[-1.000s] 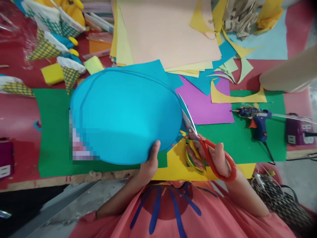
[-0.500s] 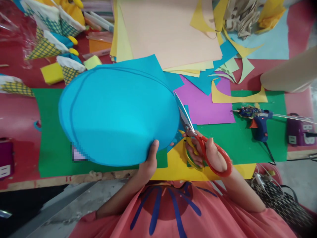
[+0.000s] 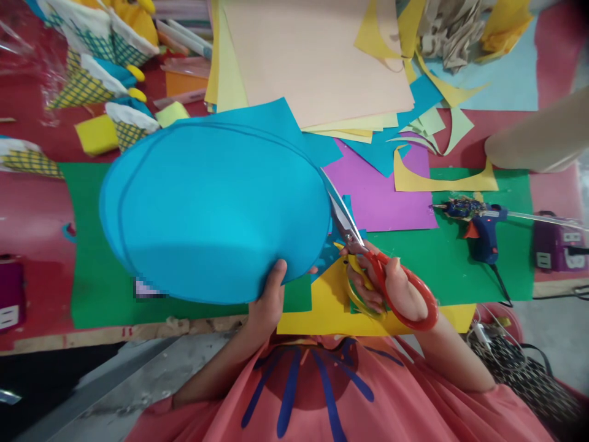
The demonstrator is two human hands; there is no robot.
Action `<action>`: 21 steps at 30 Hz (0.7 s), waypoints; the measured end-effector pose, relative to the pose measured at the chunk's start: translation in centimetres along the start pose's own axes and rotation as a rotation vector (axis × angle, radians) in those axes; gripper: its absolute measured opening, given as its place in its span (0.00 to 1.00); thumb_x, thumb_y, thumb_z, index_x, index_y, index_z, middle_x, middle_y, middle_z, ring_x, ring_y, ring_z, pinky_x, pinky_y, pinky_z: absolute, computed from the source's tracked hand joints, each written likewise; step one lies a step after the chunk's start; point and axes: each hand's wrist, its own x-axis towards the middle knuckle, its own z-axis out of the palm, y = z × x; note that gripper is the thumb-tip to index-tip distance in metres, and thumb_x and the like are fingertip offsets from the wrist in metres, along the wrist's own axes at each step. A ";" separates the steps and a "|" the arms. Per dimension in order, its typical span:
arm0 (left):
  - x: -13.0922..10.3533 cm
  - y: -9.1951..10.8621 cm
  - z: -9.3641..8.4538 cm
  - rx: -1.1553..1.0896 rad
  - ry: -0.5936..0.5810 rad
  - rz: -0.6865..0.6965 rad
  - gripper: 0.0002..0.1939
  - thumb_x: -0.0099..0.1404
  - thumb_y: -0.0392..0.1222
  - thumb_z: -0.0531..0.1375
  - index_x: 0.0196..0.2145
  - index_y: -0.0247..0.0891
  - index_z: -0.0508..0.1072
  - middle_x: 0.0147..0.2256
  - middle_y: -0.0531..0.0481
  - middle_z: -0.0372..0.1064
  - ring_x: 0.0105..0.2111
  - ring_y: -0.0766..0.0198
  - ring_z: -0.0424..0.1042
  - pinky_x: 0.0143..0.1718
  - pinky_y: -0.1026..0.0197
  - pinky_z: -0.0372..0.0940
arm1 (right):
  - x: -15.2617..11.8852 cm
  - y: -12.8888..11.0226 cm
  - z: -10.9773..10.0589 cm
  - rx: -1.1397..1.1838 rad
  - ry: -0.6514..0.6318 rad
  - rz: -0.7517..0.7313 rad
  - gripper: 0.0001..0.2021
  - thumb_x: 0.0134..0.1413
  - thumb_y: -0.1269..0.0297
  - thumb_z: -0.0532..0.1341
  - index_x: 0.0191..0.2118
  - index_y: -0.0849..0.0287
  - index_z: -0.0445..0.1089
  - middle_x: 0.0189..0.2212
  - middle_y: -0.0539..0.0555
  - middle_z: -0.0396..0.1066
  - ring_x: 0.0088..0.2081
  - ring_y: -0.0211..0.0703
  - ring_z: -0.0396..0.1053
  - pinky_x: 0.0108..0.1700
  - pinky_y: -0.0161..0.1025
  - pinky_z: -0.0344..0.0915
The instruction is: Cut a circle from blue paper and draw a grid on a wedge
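Note:
A large blue sheet of paper (image 3: 216,209), mostly rounded, with a corner still standing at its upper right, is held up over the table. A drawn curved line runs inside its left and top edges. My left hand (image 3: 270,294) grips its lower right edge, thumb on top and fingers underneath, mostly hidden. In my right hand (image 3: 386,282) are scissors (image 3: 352,236) with one red and one yellow handle. Their blades point up and left, slightly parted, against the sheet's right edge.
Under the work lie green (image 3: 414,264), yellow (image 3: 317,316) and purple paper (image 3: 381,202). A hot glue gun (image 3: 483,227) rests at the right near a beige cylinder (image 3: 538,135). Stacked pale sheets (image 3: 313,61) and paper scraps (image 3: 444,178) lie behind; small fabric cones (image 3: 131,126) sit upper left.
The blue sheet and my left hand have shifted a little to the left. The scissors' handles have moved slightly right and down, still at the sheet's right edge.

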 end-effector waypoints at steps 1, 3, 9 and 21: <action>0.0 -0.1 -0.1 0.014 0.003 0.003 0.24 0.44 0.65 0.70 0.29 0.44 0.76 0.53 0.49 0.72 0.69 0.46 0.43 0.70 0.46 0.44 | 0.0 -0.1 0.0 -0.002 -0.005 -0.004 0.25 0.58 0.36 0.49 0.45 0.53 0.60 0.28 0.44 0.55 0.16 0.25 0.44 0.14 0.28 0.49; 0.0 -0.5 -0.4 0.021 0.000 0.028 0.23 0.45 0.64 0.70 0.29 0.44 0.77 0.52 0.49 0.73 0.68 0.46 0.46 0.71 0.47 0.41 | -0.1 -0.3 0.1 -0.005 -0.018 -0.012 0.25 0.58 0.36 0.49 0.45 0.53 0.60 0.29 0.44 0.56 0.16 0.25 0.44 0.14 0.28 0.49; -0.1 -1.1 -0.7 -0.017 -0.013 0.115 0.18 0.49 0.58 0.71 0.31 0.45 0.77 0.53 0.51 0.73 0.66 0.47 0.53 0.71 0.49 0.35 | 0.0 -0.5 0.1 -0.059 -0.016 -0.035 0.26 0.58 0.35 0.48 0.48 0.52 0.60 0.28 0.44 0.54 0.16 0.25 0.43 0.13 0.27 0.47; 0.6 -0.7 -1.1 -0.067 -0.085 0.079 0.17 0.47 0.55 0.72 0.31 0.46 0.77 0.52 0.54 0.73 0.65 0.47 0.56 0.71 0.49 0.39 | -0.9 -1.3 -0.4 -0.191 0.032 -0.003 0.29 0.57 0.34 0.49 0.52 0.52 0.61 0.27 0.45 0.53 0.16 0.25 0.43 0.13 0.28 0.43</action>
